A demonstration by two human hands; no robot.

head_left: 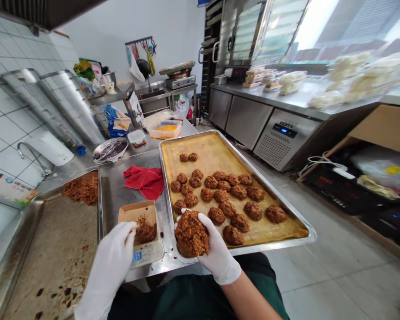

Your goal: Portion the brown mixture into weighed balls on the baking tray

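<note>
My right hand (216, 253), in a white glove, is wrapped round a big lump of brown, sticky dough (191, 234) above the near left edge of the baking tray. My left hand (115, 251), also gloved, has its fingers bent together over a brown card box (135, 213); what they pinch, if anything, is hidden. Loose brown dough (146, 232) lies in that box, which rests on a digital scale (155, 253) with a lit display partly covered by my hand. Many round dough balls (221, 195) sit on the paper-lined baking tray (200, 144).
A second metal tray (53, 240) at left holds a heap of dough mixture (82, 189) and dark crumbs. A red cloth (145, 181) lies between the trays. Behind it are a foil-covered bowl (110, 150) and a plastic tub (165, 129). A steel counter fridge (246, 118) stands at right.
</note>
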